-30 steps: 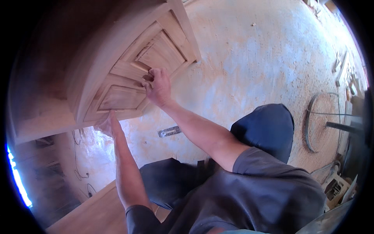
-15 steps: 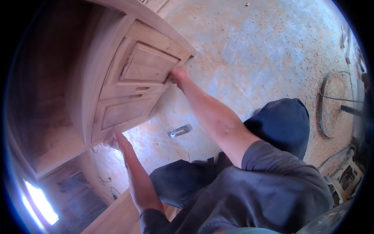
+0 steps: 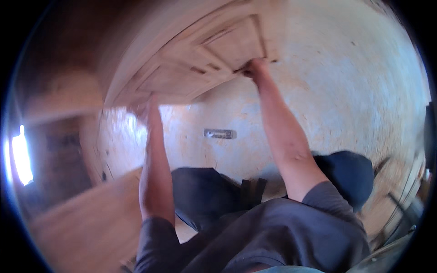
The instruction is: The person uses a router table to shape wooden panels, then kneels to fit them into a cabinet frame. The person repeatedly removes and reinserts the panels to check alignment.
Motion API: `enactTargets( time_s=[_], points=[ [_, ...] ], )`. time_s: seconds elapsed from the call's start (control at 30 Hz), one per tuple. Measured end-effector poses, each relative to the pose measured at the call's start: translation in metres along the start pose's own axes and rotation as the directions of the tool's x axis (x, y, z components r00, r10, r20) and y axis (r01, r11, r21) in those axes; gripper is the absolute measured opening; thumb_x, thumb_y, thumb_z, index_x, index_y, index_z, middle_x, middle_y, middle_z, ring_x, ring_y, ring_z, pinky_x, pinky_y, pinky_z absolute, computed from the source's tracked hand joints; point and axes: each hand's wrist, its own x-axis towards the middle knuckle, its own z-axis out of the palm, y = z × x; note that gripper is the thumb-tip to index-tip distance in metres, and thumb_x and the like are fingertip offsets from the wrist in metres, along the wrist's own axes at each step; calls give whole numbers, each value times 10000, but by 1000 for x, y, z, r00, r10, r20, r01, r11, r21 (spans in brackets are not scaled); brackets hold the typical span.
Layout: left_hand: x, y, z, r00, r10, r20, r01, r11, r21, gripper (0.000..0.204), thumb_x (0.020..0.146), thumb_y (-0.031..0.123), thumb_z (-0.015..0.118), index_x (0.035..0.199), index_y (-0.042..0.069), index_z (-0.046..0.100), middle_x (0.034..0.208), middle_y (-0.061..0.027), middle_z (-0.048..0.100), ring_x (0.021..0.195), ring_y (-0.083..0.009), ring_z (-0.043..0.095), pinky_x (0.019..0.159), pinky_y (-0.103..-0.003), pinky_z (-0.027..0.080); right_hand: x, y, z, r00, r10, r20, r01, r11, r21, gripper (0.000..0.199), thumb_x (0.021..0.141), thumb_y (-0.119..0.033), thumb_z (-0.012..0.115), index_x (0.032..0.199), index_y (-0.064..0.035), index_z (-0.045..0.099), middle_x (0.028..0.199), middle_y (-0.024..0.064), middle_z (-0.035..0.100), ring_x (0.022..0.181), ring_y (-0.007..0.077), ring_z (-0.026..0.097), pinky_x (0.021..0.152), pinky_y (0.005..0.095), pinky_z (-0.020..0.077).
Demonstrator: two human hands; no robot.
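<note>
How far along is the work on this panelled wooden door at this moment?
Done: the panelled wooden door looks fully assembled, bare and pale. In hand: the right hand presses at a raised panel's edge; the left hand braces the lower edge. Left: blur hides the surface, so remaining work cannot be judged.

You wear a grey short-sleeved shirt (image 3: pixel 282 232), its sleeves ending above your elbows, so both forearms are bare. Your trousers (image 3: pixel 205 193) are dark navy, with a dark belt and loops at the waist. Your hands are ungloved and blurred.
</note>
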Motion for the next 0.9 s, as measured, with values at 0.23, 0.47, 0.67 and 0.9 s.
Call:
enactTargets(
  time_s=[0.23, 0.47, 0.67, 0.9],
  points=[
    [-25, 151, -99, 968, -247, 38, 193, 639, -745, 1043, 678, 234, 910, 1429, -43, 242, 1349, -222, 520, 1240, -319, 537, 1071, -418, 434, -54, -35, -10, 896, -262, -359, 225, 964, -140, 332, 827, -22, 670, 1145, 55, 611, 1056, 167, 672, 902, 292, 658, 776, 427, 555],
    [-30, 155, -131, 921, -387, 52, 291, 590, -753, 992, 609, 248, 877, 1384, -35, 326, 1267, -245, 560, 1183, -392, 581, 1047, -425, 461, -182, -47, 89, 527, -849, 32, 712, 420, -563, 449, 765, -46, 787, 1150, 37, 571, 1067, 158, 603, 970, 272, 579, 856, 392, 464],
    [-30, 170, -139, 914, -394, 95, 321, 562, -763, 979, 614, 227, 863, 1404, -9, 335, 1303, -233, 557, 1231, -400, 566, 1059, -438, 462, -180, -56, 99, 416, -908, 54, 629, 244, -738, 395, 764, -53, 803, 1075, 7, 567, 967, 121, 563, 911, 302, 554, 819, 423, 452],
    [-30, 168, -162, 882, -423, 207, 427, 533, -731, 966, 619, 222, 858, 1406, 9, 341, 1298, -235, 568, 1218, -419, 576, 1046, -459, 471, -181, -56, 107, 431, -900, 69, 553, 203, -808, 401, 755, -89, 845, 1014, -17, 546, 972, 121, 570, 913, 304, 570, 800, 442, 462]
  ],
)
